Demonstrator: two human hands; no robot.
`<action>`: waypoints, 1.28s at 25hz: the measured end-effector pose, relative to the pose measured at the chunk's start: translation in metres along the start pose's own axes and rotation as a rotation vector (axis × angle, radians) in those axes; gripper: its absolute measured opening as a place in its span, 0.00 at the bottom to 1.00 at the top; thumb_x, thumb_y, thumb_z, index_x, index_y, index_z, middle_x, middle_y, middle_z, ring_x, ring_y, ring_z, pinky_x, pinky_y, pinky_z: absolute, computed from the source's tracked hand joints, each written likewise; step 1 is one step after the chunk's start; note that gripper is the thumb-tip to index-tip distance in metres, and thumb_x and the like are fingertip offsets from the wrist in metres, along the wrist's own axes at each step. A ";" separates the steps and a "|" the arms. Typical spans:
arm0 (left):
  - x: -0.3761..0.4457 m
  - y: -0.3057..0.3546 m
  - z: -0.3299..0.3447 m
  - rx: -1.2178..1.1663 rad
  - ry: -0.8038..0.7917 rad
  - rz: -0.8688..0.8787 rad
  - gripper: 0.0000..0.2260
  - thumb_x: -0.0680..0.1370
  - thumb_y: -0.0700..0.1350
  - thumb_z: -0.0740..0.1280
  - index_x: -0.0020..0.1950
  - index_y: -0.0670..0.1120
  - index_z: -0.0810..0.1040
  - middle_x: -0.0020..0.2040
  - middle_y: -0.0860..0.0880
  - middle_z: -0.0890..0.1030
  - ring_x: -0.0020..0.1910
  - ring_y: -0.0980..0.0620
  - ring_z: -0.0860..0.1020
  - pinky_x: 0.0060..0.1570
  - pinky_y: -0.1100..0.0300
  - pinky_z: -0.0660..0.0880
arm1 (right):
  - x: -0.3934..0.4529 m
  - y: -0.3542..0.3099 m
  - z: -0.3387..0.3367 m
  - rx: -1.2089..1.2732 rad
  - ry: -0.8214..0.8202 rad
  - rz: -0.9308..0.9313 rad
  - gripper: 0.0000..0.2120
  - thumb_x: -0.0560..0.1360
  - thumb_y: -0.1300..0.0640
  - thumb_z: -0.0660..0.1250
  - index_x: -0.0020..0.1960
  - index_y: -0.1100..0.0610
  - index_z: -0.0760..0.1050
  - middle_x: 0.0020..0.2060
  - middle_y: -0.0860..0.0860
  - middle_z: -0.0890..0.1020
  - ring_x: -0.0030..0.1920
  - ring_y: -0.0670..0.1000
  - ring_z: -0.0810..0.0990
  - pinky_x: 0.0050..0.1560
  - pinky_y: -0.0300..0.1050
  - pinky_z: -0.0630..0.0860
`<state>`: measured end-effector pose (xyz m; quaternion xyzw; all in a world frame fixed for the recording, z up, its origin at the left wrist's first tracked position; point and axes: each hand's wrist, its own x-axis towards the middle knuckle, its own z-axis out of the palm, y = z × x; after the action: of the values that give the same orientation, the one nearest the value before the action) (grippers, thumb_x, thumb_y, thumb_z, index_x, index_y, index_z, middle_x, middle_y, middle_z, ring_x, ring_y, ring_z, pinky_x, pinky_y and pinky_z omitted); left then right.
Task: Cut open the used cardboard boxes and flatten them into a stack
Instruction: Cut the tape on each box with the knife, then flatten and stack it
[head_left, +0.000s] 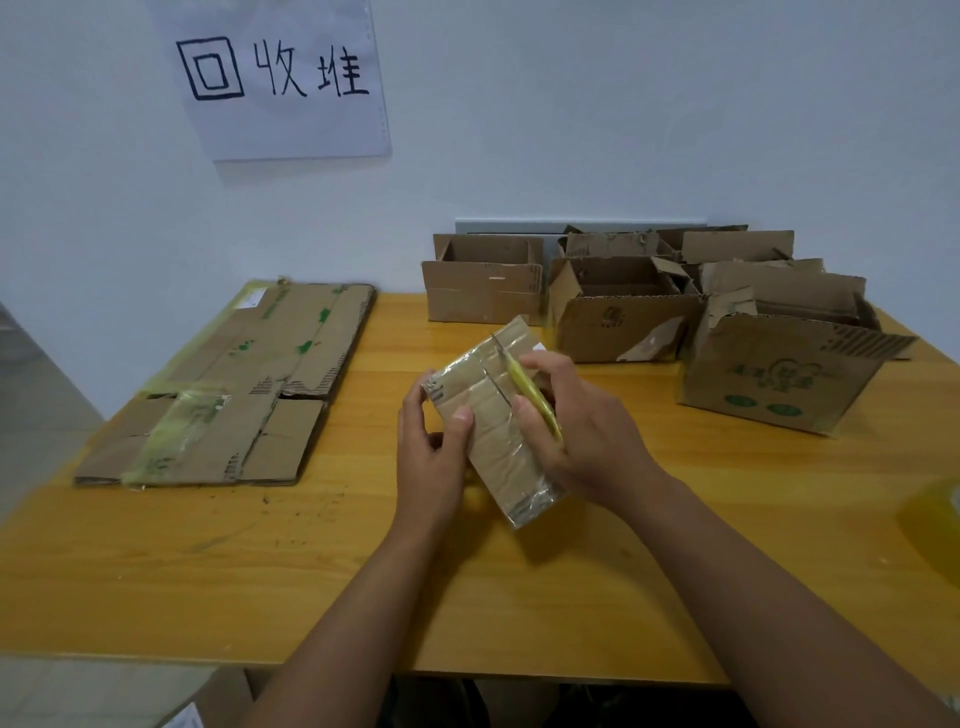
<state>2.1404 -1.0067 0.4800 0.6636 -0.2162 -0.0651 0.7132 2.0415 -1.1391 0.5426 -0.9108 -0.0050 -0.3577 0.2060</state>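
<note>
Forearms: both mine, reaching in from the bottom edge over the wooden table (260, 582).
Left hand (434, 457): fingers curled round the near-left side of the small taped box (493, 415), thumb pressing on its top face.
Right hand (582, 431): gripping the yellow cutter (535, 397), fingers wrapped tight round its handle.
Cutter: blade tip sits on the box's top seam, pointing away from me.
Small taped box: centre of the table, tilted, between my two hands.
Flattened stack (244, 384): lying flat at the table's left, under the paper sign (275, 78) on the wall.
Open boxes (623, 306): grouped along the far right, against the wall, flaps up.
Tape roll (935, 514): at the right edge, partly cut off.
</note>
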 end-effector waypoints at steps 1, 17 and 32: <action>-0.002 -0.002 -0.002 -0.017 0.006 0.005 0.29 0.71 0.64 0.66 0.70 0.66 0.63 0.67 0.54 0.72 0.55 0.50 0.80 0.46 0.46 0.82 | 0.002 0.000 0.000 0.021 -0.017 0.019 0.17 0.79 0.51 0.61 0.65 0.58 0.71 0.45 0.53 0.82 0.39 0.54 0.79 0.36 0.54 0.77; -0.012 -0.004 -0.009 0.030 0.024 0.011 0.31 0.66 0.71 0.68 0.66 0.78 0.59 0.71 0.57 0.67 0.57 0.50 0.79 0.45 0.53 0.82 | 0.021 0.003 0.010 0.101 -0.021 0.100 0.06 0.78 0.58 0.68 0.53 0.57 0.80 0.39 0.51 0.82 0.37 0.52 0.78 0.35 0.55 0.76; -0.013 -0.004 -0.006 0.028 0.017 0.024 0.26 0.70 0.65 0.68 0.64 0.78 0.61 0.69 0.55 0.67 0.60 0.52 0.76 0.49 0.53 0.81 | 0.027 0.010 0.002 0.140 -0.114 0.151 0.06 0.79 0.55 0.66 0.55 0.53 0.79 0.40 0.47 0.81 0.39 0.48 0.79 0.37 0.54 0.77</action>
<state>2.1320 -0.9963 0.4727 0.6714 -0.2192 -0.0478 0.7063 2.0649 -1.1509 0.5552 -0.9108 0.0269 -0.2873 0.2951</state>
